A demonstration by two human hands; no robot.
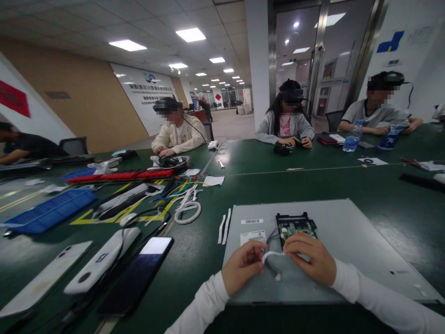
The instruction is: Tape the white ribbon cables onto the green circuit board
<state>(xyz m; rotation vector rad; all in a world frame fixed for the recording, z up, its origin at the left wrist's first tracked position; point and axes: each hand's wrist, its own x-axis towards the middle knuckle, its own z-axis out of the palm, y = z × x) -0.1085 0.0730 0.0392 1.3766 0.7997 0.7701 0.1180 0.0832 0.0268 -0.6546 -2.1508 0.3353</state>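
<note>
A large grey metal panel (333, 232) lies flat before me, with a green circuit board (297, 230) in a black bracket on it. Between my hands a short white strip (273, 254), perhaps tape or a flat cable, arcs above the panel. My left hand (245, 264) pinches its left end, fingers closed. My right hand (311, 257) is closed on the other end, right at the board's near edge. Dark wires (273, 234) run from the board toward my left hand. A small pale connector end (277, 277) hangs below the strip.
Two white strips (223, 227) lie left of the panel. Farther left are a phone (139, 273), a white power bank (104, 260), a white slab (45, 278), a coiled white cable (188, 212) and a blue tray (48, 211). Several people sit around the green table (347, 183); a water bottle (353, 137) stands far right.
</note>
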